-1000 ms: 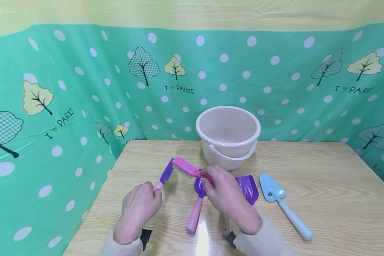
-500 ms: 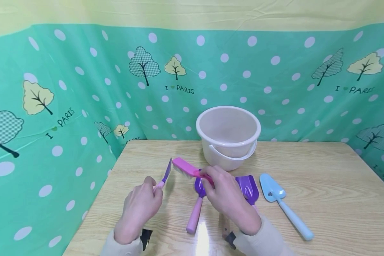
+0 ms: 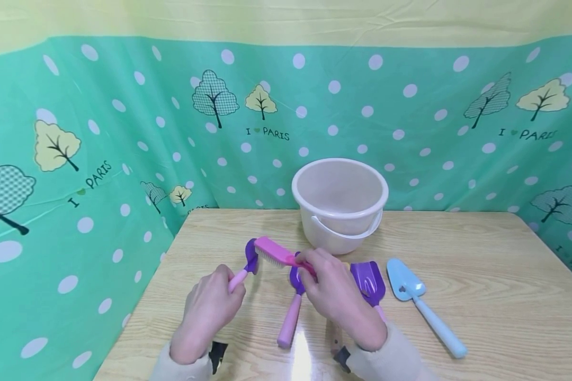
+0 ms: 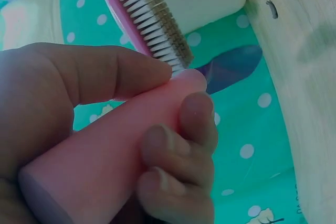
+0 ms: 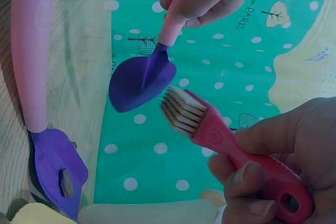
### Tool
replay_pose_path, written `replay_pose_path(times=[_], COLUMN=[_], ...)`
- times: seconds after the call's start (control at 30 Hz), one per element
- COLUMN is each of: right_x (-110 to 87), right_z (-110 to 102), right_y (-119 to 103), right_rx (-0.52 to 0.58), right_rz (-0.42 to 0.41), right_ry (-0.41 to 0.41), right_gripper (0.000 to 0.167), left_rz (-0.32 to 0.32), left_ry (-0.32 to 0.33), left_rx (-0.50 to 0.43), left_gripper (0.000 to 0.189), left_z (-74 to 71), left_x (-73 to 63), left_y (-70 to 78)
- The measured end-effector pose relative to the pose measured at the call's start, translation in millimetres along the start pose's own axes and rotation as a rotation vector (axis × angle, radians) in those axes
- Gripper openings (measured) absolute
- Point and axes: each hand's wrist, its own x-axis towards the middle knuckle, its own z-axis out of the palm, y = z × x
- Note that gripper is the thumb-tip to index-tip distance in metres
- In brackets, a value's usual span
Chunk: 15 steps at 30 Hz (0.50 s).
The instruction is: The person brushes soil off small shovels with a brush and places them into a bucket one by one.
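Observation:
My left hand (image 3: 213, 304) grips the pink handle of a small garden trowel (image 3: 251, 255) above the table, its purple blade pointing away from me. Fingers and thumb wrap round that handle in the left wrist view. My right hand (image 3: 337, 288) holds a pink brush (image 3: 273, 251) by its handle, bristles facing down and left. In the right wrist view the bristles (image 5: 181, 111) are close to the edge of the purple blade (image 5: 142, 80); whether they touch is unclear. The bristle tips look brownish.
A white bucket (image 3: 338, 227) stands at the back. On the table lie a purple trowel with pink handle (image 3: 291, 320), a purple square shovel (image 3: 369, 280) and a light blue trowel (image 3: 436, 323). A wooden handle (image 3: 336, 336) lies partly under my right forearm. One purple blade bears a dark lump (image 5: 66, 183).
The trowel in my left hand has rolled: its blade went from slanted to nearly edge-on, and now shows more of its face. The brush has shifted slightly left and down.

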Motion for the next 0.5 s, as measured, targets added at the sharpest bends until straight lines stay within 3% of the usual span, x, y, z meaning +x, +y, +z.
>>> replay_pose_path(times=[0.5], right_x=[-4.3], right_z=[11], right_y=[-6], right_rx=[0.056], right_rz=[-0.034], right_ry=[-0.015], right_gripper=[0.021], left_rz=[0.038], left_ry=[-0.004], left_rx=[-0.009], left_gripper=[0.023], left_z=[3.1], left_x=[-0.1], left_y=[2.4])
